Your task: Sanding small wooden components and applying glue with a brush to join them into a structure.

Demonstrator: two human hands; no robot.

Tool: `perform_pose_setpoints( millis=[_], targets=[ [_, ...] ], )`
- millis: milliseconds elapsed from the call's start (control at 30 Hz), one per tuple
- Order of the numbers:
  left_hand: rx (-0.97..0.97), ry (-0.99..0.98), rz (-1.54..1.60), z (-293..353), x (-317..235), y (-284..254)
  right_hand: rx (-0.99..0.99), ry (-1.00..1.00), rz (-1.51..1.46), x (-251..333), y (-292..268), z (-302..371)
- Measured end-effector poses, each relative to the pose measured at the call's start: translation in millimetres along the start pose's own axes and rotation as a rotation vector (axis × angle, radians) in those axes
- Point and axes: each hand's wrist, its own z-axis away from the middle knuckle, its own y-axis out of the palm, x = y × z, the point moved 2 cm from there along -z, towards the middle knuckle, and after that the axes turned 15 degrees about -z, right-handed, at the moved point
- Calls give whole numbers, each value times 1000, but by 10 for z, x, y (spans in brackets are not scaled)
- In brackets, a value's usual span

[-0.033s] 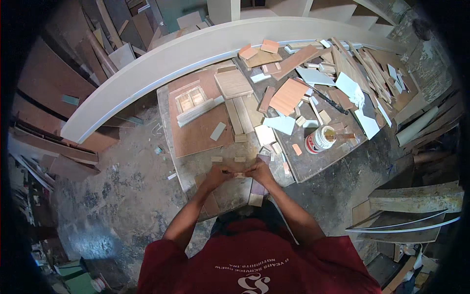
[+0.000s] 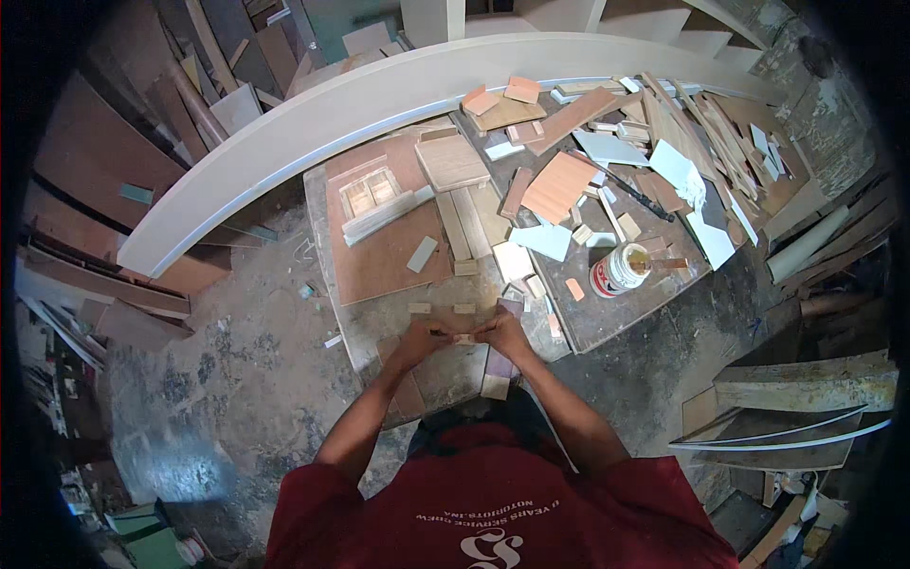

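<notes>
At the near edge of the worktable (image 2: 438, 379), both my hands are closed on one small pale wood block (image 2: 463, 339), with its ends between my fingers. My left hand (image 2: 420, 342) grips the left end, and a thin dark item shows by its fingers, too small to name. My right hand (image 2: 507, 334) pinches the right end, above a purplish wood strip (image 2: 499, 363). Just beyond the hands lie two more small wood blocks, a left one (image 2: 420, 308) and a right one (image 2: 464, 308). A pale block (image 2: 495, 387) sits at the strip's near end.
A brown board (image 2: 389, 275) bears a small wooden frame (image 2: 370, 192). An opened white jar (image 2: 621, 270) with amber contents stands to the right. Wood and white board offcuts (image 2: 559, 190) cover the right side. A long curved panel (image 2: 379, 85) runs along the far edge.
</notes>
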Motion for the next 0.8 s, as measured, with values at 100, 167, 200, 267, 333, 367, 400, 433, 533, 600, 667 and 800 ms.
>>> perform_pose_setpoints(
  millis=[100, 167, 200, 267, 333, 367, 400, 433, 533, 600, 667, 800],
  targets=[
    [-6, 2, -52, -1, -27, -27, 12, 71, -23, 30, 3, -2],
    [-8, 20, -50, 4, -67, -46, 27, 138, -10, 82, -12, 12],
    [-8, 20, -50, -4, -88, -51, 40, 206, 4, 93, -18, 19],
    [17, -25, -107, -26, -96, -47, 28, 261, -35, 85, -5, 16],
    [11, -11, -123, -51, -91, -36, 13, 316, -74, 33, -13, 28],
    [1, -4, -139, -46, -65, -37, -5, 255, -4, 57, 0, 33],
    [0, -7, -140, -40, -35, -44, -22, 192, 66, 83, 15, 33],
    [14, -21, -132, -33, -1, -53, -18, 192, 64, 97, 37, 29],
    [40, -23, -96, -44, -67, -36, -59, 10, 99, 90, -5, 49],
    [36, -23, -71, -34, -92, -42, -24, 114, 73, 91, -4, 32],
    [42, -36, -53, -12, -80, -34, -10, 94, 104, 120, -5, 32],
    [12, 15, 25, -13, -63, -20, -14, 199, 70, 111, 8, 23]
  ],
)
